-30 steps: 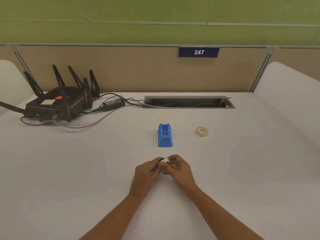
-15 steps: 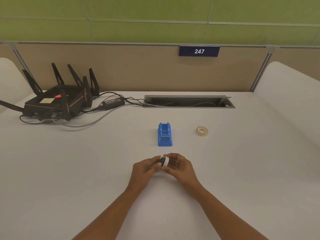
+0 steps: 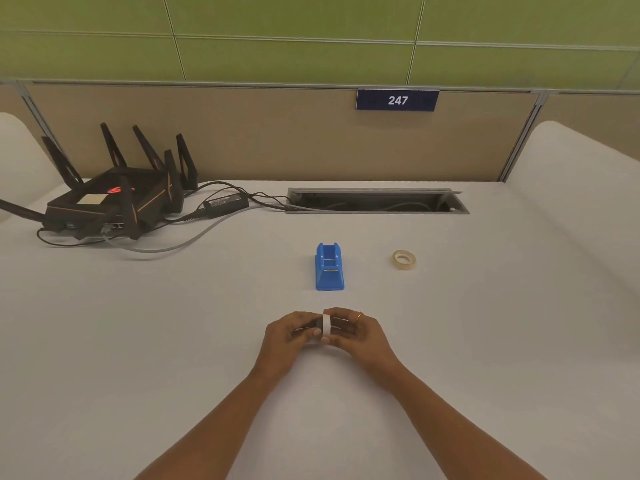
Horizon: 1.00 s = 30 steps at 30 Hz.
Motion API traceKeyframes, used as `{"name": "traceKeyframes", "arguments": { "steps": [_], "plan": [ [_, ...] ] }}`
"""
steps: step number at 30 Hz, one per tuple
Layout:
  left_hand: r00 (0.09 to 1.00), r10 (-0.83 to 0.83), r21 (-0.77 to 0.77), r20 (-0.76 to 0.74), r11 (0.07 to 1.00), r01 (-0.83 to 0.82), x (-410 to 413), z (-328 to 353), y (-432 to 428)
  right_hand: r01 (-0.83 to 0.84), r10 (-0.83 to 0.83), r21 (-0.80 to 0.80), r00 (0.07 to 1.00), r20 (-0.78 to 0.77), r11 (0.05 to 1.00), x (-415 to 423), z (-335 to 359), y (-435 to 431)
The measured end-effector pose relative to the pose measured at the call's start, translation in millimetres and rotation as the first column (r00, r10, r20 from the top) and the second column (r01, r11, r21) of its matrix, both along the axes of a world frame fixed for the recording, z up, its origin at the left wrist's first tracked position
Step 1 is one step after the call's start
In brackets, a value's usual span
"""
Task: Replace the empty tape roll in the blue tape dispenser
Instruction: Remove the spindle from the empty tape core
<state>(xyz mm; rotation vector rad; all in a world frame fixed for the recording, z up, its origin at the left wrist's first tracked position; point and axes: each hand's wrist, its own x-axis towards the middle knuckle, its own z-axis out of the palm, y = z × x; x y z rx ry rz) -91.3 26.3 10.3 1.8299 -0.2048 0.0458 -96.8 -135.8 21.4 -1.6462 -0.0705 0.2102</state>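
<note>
Left hand (image 3: 289, 336) and right hand (image 3: 362, 336) both pinching white ring (image 3: 326, 324); blue dispenser (image 3: 329, 268) at 12 o'clock, tape roll (image 3: 403, 260) at 2.

Both forearms reach forward and converge. Left hand (image 3: 287, 336) and right hand (image 3: 362, 336) meet at the fingertips, fingers curled, both pinching a white roll core (image 3: 326, 324) between them.
</note>
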Motion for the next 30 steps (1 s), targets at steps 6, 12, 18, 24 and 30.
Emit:
{"name": "traceKeyframes", "arguments": {
  "steps": [6, 12, 18, 24, 30],
  "plan": [
    [1.000, 0.002, 0.014, -0.001, 1.000, -0.002, 0.6, -0.4, 0.2, -0.040, 0.040, 0.004, 0.999, -0.014, 0.999, 1.3, 1.7, -1.8],
    [1.000, -0.006, 0.006, -0.016, 1.000, 0.006, 0.9, 0.6, 0.1, -0.066, 0.066, 0.011, 0.997, -0.026, 0.998, 2.5, 1.9, -3.4],
    [0.999, 0.009, -0.008, -0.035, 1.000, -0.009, 0.6, 0.0, -0.7, -0.055, 0.056, 0.006, 0.998, -0.030, 0.998, 3.1, 0.1, -3.2],
    [0.998, 0.065, 0.034, 0.009, 0.997, -0.065, -1.1, -1.9, -2.5, -0.006, 0.006, -0.002, 1.000, -0.012, 1.000, 2.5, -2.3, -1.9],
    [0.996, 0.082, 0.048, 0.024, 0.995, -0.084, -1.0, -2.1, -3.3, -0.010, 0.010, 0.010, 1.000, -0.007, 1.000, 2.5, -3.2, -1.7]
  ]
}}
